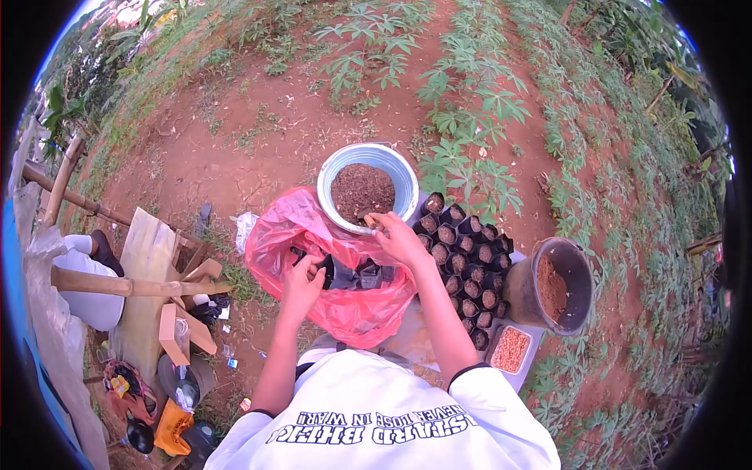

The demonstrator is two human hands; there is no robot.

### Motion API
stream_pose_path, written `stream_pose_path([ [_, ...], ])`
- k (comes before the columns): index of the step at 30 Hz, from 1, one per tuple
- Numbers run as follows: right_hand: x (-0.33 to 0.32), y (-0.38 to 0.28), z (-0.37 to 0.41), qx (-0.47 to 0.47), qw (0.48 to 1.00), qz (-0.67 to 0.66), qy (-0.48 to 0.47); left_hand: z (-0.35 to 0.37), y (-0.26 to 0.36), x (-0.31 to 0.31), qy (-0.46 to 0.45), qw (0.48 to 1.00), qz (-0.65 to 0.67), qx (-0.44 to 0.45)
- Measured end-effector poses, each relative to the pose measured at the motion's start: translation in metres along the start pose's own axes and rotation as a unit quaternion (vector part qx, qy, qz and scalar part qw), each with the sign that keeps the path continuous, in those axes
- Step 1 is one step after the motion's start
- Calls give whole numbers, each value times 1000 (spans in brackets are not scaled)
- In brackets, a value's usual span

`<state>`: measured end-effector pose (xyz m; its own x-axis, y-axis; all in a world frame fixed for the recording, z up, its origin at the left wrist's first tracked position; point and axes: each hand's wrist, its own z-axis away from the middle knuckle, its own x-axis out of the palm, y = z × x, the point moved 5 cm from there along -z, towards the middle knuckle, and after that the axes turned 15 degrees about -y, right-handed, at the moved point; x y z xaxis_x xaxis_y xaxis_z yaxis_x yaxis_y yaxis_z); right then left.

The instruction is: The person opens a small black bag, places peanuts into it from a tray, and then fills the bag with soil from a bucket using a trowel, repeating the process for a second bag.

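Note:
My left hand (302, 287) reaches into a red plastic bag (270, 227), fingers closed on a black planting bag (327, 272). More folded black bags (370, 276) lie inside the red one. At the near rim of a light-blue bucket (411, 184), my right hand (398, 236) has its fingers closed around a small orange-brown piece (370, 222), perhaps a handle; its far end is hard to make out. Dark crumbly soil (362, 190) partly fills the bucket. To the right of my right arm stand rows of soil-filled black planting bags (471, 270).
A dark bucket (576, 301) with reddish soil tilts beside the filled bags. A tray of orange-pink seeds (510, 349) sits nearer me. On the left are a bamboo rail (125, 282), a cardboard box (176, 333) and another person's leg (90, 294). Leafy plants (474, 149) grow ahead.

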<state>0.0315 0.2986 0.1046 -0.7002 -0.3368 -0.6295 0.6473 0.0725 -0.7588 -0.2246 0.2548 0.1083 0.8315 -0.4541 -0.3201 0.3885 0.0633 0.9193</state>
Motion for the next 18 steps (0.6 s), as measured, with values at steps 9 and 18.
stream_pose_path([
  [9, 15, 5, -25, 89, 991, 100, -27, -32, 16, -19, -31, 999, 22, 23],
  [18, -25, -3, 19, 73, 978, -65, 183, -55, -2, -19, -60, 992, 96, 52],
])
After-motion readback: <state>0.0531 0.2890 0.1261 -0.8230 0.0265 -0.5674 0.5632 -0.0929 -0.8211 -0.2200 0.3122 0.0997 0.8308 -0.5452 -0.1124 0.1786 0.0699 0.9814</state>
